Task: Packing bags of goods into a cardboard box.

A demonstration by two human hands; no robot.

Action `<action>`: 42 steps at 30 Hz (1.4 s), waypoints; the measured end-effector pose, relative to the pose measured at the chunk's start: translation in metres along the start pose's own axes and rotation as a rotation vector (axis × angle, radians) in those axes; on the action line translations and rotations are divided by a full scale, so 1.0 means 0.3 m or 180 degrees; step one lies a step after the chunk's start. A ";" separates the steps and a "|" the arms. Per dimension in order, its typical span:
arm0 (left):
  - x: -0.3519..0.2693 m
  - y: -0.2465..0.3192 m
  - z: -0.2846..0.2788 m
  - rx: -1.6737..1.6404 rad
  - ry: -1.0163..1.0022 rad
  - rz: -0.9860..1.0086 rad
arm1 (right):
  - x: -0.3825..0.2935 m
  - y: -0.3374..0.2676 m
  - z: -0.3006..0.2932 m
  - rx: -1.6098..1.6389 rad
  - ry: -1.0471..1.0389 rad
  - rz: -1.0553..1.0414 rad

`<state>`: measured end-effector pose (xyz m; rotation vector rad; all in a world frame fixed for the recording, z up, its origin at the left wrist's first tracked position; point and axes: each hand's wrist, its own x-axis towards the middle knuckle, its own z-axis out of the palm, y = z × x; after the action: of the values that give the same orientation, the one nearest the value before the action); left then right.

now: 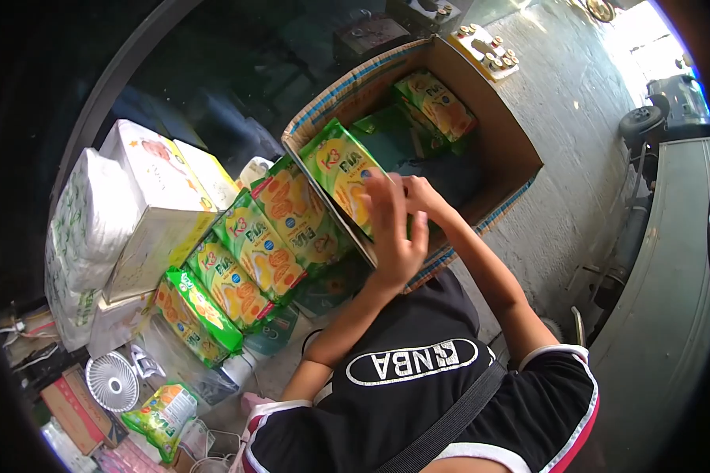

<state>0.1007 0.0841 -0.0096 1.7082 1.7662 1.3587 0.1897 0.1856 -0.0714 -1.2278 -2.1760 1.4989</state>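
My left hand (397, 239) is raised over the near side of an open cardboard box (512, 142), its thumb apart from its slightly blurred fingers. Just behind it is my right hand (429, 198), its fingers curled and partly covered by the left. Both are close to a green and yellow K3 Pia cake pack (338, 171) leaning inside the box's left wall. Whether the right fingers touch that pack is hidden. Deeper in the box, another Pia pack (441, 109) rests against the far corner.
A row of Pia packs (263, 242) stands left of the box. Beyond it are white cartons (160, 230) and a plastic-wrapped white bundle (92, 213). Lower left are a small fan (112, 381) and a loose Pia pack (165, 417). A vehicle (657, 248) is at right.
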 end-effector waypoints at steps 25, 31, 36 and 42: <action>0.039 -0.148 -0.034 0.0542 0.0171 -0.0636 | 0.163 0.100 -0.129 0.0609 -0.1589 0.0418; 0.002 -0.118 -0.122 0.0021 0.1794 -0.0853 | 0.270 0.039 -0.170 -0.0195 -0.1512 0.0134; -0.122 -0.114 -0.198 0.0283 0.2735 -0.1228 | 0.361 0.016 -0.137 0.2256 -0.1173 0.0248; -0.373 -0.155 -0.336 0.0636 0.3503 -0.1836 | 0.332 -0.207 0.020 0.2862 -0.1552 -0.0574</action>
<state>0.0200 -0.0484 -0.0382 0.2969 2.6882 2.0049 0.0925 0.2472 -0.0469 -0.3781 -1.3997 2.4429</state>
